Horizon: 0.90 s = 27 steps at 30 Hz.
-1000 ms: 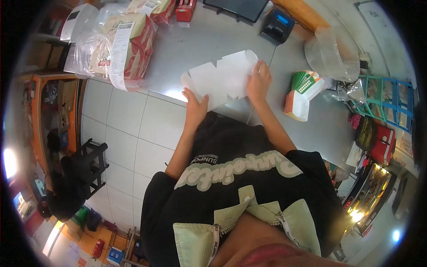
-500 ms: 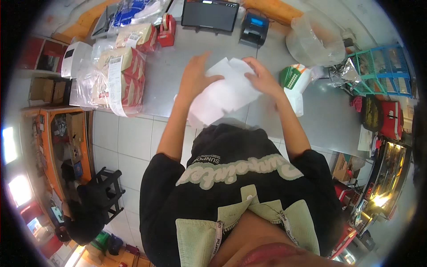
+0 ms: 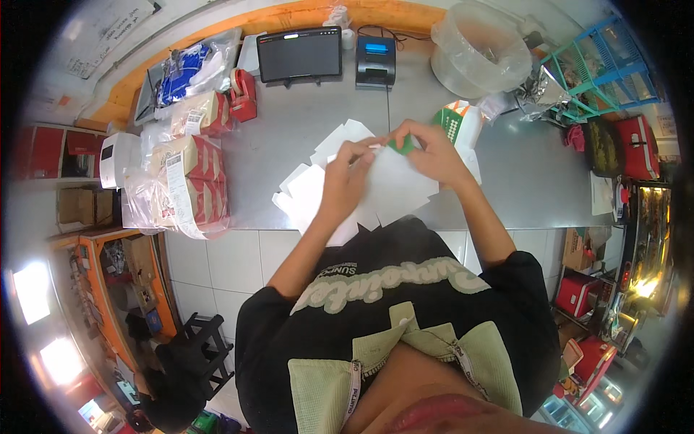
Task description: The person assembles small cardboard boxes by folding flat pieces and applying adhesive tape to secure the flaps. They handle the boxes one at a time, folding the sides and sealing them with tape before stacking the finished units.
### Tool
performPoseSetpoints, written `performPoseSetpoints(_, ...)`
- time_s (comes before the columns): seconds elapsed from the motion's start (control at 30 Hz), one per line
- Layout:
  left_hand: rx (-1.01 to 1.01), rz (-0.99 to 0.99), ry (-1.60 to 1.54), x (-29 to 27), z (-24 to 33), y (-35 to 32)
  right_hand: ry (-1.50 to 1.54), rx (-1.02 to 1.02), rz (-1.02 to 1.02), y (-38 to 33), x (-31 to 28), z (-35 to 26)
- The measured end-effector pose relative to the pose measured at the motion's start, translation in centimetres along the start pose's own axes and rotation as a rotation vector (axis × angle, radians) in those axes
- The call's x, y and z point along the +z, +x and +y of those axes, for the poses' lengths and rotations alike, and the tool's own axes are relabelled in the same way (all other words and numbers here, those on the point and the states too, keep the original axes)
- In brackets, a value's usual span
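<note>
A flat white cardboard box blank with cut flaps lies on the steel table at its front edge. My right hand is closed on the blank's far edge, where a bit of green outer side shows folded over. Close beside it, my left hand has its fingers bent and pinched at the same far edge, with its forearm over the white card. To the right of my right hand, an opened carton, white with a green and orange print, stands on the table.
Packed paper bags in clear plastic stand at the left, near a red tape dispenser. Along the back are a tablet and a small black printer. A large clear tub and teal baskets fill the far right.
My hands have come together at the blank's far edge, bending it so green shows. The blank now lies spread flatter. The whole view has tilted, showing more of the wall behind.
</note>
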<state>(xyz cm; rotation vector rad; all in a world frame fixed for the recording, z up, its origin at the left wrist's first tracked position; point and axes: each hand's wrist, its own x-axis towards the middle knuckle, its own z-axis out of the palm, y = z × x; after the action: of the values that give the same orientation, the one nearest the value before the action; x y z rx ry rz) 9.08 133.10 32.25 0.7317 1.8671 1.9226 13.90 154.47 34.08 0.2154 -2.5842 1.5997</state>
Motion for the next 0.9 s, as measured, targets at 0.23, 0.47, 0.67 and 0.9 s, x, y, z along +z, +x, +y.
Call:
performPoseSetpoints(0.23, -0.248, 0.106, -0.179, -0.9, 5.0, 2.7, -0.022, -0.021, 0.214, 0.7, 2.9, -6.8)
performPoseSetpoints(0.47, 0.080, 0.164, 0.033, 0.5, 6.5, 2.5, 0.433, -0.172, 0.500, 2.0, 3.9, -4.8)
performPoseSetpoints(0.67, 0.255, 0.400, 0.492, -2.4, 5.7, 4.1, 0.704, 0.241, 0.169, 1.4, 1.4, -3.3)
performPoseSetpoints(0.9, -0.040, 0.081, -0.043, 1.0, 6.7, 4.1, 0.308, 0.067, 0.319, 4.2, 1.0, -1.0)
